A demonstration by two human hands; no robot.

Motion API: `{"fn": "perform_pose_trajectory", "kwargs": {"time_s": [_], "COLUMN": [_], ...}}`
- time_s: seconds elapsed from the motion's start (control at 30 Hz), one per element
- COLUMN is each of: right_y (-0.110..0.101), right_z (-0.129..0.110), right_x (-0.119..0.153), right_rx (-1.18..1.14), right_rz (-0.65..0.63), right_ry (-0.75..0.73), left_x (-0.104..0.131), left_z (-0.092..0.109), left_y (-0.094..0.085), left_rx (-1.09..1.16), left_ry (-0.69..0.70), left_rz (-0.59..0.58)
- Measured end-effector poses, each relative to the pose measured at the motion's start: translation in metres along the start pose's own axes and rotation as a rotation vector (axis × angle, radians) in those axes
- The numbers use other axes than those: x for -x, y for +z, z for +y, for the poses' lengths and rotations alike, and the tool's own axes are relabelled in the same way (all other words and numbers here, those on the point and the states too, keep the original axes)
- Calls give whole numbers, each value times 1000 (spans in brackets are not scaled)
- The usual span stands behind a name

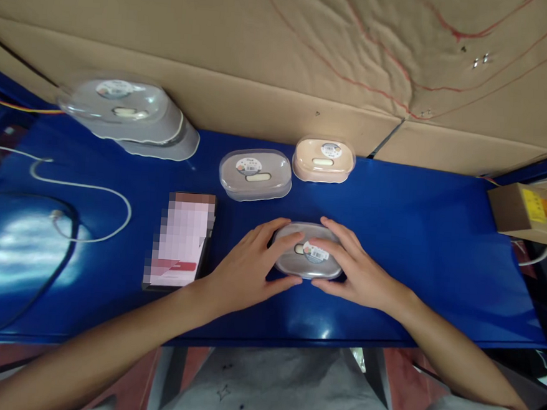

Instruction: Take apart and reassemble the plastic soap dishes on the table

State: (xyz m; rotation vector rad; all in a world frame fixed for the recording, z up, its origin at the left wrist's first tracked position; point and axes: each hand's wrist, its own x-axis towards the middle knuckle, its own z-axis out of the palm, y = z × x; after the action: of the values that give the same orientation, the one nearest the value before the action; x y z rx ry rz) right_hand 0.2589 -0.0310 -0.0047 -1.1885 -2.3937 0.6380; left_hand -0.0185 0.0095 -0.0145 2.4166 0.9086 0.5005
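Note:
A small grey oval box with a clear lid (309, 267) lies flat on the blue table, close to its front edge. A round white label and a pale oval latch show on its top. My left hand (263, 257) grips the box's left end, thumb at the near side and fingers over the top and far side. From the other end my right hand (351, 266) holds it the same way, one finger by the label. Behind the hands stand a similar grey box (257, 176) and a peach-coloured one (324, 162), both lidded and labelled.
A phone (180, 242) with its screen lit lies left of my left hand. Larger grey lidded boxes (134, 114) are stacked at the back left. A white cable (101, 188) and a black cable cross the left side. A cardboard box (528, 213) sits at the right end.

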Motion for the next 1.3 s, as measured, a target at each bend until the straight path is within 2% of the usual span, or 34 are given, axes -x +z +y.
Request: {"fn": "perform_pose_trajectory", "kwargs": {"time_s": [0.3,0.37,0.53,0.63,0.77,0.9,1.03,1.17,1.3], "right_y": [-7,-12,-25,-27,-16,-5,-1,-2,-1], "right_z": [5,12,33,31,13,3,7,9,6], "right_x": [-2,-2,-2,-2,-2,-3,-4,-3,-3], "right_rx": [61,98,339,381,354,304,331,351,298], "right_rz": [-5,13,281,365,321,216,188,169,144], "right_ry": [-13,0,65,32,-104,-226,-174,-110,-161], "left_x": [2,1,-8,-17,-27,-26,-16,-6,-1], "left_z": [5,8,11,6,-3,0,12,15,16], "left_y": [0,-4,-27,-38,-37,-30,-27,-27,-29], "left_rx": [-33,-55,-181,-324,-506,-524,-398,-247,-128], "left_ry": [-21,-15,-7,-70,-131,-23,85,-5,-22], "left_rz": [-30,-2,231,277,222,243,230,145,91]}}
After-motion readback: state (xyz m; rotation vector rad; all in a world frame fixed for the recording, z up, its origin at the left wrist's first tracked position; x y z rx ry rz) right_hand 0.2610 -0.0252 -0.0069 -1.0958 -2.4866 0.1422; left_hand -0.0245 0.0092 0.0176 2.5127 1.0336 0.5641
